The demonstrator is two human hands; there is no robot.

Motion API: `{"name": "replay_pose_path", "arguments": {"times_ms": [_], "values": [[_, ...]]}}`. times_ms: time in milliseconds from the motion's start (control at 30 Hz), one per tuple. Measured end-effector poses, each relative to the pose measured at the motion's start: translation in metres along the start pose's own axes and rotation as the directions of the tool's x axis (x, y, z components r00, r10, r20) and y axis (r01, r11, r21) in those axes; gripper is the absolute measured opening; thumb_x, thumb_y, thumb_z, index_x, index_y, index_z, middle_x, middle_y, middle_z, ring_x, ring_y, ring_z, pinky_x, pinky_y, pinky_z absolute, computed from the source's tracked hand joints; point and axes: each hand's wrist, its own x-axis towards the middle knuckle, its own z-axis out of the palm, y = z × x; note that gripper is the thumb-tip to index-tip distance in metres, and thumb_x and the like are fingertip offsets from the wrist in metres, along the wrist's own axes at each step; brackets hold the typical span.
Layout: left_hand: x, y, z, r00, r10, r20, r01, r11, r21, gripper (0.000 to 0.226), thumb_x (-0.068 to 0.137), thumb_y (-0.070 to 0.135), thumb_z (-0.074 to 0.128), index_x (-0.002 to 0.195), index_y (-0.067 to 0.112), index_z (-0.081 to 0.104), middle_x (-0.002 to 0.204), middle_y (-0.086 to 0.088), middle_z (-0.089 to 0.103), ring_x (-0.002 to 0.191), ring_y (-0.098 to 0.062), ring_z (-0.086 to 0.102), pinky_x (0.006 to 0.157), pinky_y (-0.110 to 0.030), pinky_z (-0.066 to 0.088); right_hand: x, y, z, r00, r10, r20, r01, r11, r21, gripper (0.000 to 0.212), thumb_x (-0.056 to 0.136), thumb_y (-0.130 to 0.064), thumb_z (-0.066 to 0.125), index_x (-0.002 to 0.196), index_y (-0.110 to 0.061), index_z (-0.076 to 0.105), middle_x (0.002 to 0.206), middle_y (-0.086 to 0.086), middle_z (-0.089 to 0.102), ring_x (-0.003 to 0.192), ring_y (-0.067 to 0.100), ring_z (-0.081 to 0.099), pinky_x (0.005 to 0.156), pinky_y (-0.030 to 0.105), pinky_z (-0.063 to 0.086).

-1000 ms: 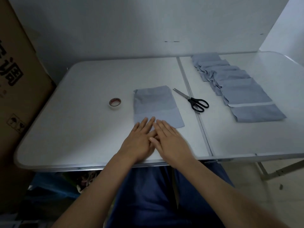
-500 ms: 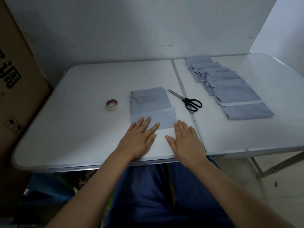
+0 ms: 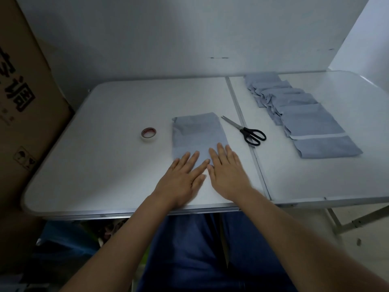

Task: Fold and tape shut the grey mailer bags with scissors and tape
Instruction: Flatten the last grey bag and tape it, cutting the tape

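We press the folded grey plastic mailer bag under flat, empty left hand and right hand; next we likely need the white tape roll, ten o'clock.

A white folding table with a centre seam stands against a plain grey wall at twelve o'clock. A tall printed cardboard box leans at nine o'clock. Light is dim; pale floor shows at four o'clock.
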Motion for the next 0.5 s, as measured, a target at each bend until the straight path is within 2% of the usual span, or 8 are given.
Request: {"name": "replay_pose_path", "arguments": {"times_ms": [67,133,233,400,500], "values": [[-0.004,-0.005,-0.001,1.0,0.011,0.001,-0.011,1.0,0.008,0.053,0.099,0.054,0.006,0.15,0.046,-0.006,0.159,0.009,-0.016,0.146,-0.012,-0.018,0.121,-0.036,-0.003,0.0,0.0,-0.001,0.999,0.029,0.02,-0.029,0.999,-0.027,0.076,0.087,-0.051,-0.011,0.154,-0.018,-0.002,0.161,0.014,-0.01,0.148,0.03,-0.012,0.119,0.041,-0.006],[-0.01,-0.015,-0.003,1.0,0.005,-0.002,-0.005,1.0,0.01,0.054,0.097,0.055,0.005,0.149,0.047,-0.006,0.159,0.009,-0.016,0.146,-0.012,-0.017,0.121,-0.036,-0.002,0.001,0.0,-0.002,0.999,0.045,0.025,-0.044,0.998,-0.038,0.064,0.097,-0.049,0.002,0.154,-0.019,-0.003,0.16,0.015,-0.012,0.147,0.031,-0.013,0.119,0.042,-0.007],[-0.022,-0.029,-0.006,1.0,-0.028,0.014,0.028,1.0,0.006,0.053,0.099,0.054,0.007,0.149,0.047,-0.006,0.16,0.007,-0.016,0.146,-0.01,-0.016,0.12,-0.034,-0.003,0.0,-0.001,-0.002,0.999,0.05,0.018,-0.05,0.998,-0.035,0.059,0.102,-0.044,0.01,0.154,-0.02,-0.003,0.16,0.016,-0.011,0.148,0.032,-0.012,0.12,0.042,-0.006],[-0.042,-0.041,-0.008,0.997,-0.081,-0.007,0.081,0.997,0.005,0.054,0.097,0.054,0.005,0.15,0.046,-0.005,0.161,0.005,-0.012,0.147,-0.011,-0.012,0.12,-0.034,-0.003,0.0,-0.001,-0.004,0.998,0.05,0.046,-0.048,0.998,-0.042,0.059,0.102,-0.043,0.012,0.154,-0.021,-0.006,0.16,0.015,-0.013,0.147,0.031,-0.013,0.12,0.042,-0.006],[-0.044,-0.039,-0.013,0.99,-0.14,-0.011,0.14,0.99,0.013,0.058,0.094,0.056,-0.004,0.151,0.044,-0.003,0.161,0.007,-0.01,0.147,-0.01,-0.01,0.119,-0.036,-0.004,0.0,-0.001,-0.005,0.997,0.05,0.051,-0.048,0.998,-0.045,0.059,0.102,-0.043,0.012,0.154,-0.022,-0.006,0.16,0.015,-0.013,0.147,0.031,-0.012,0.12,0.042,-0.006]]}}
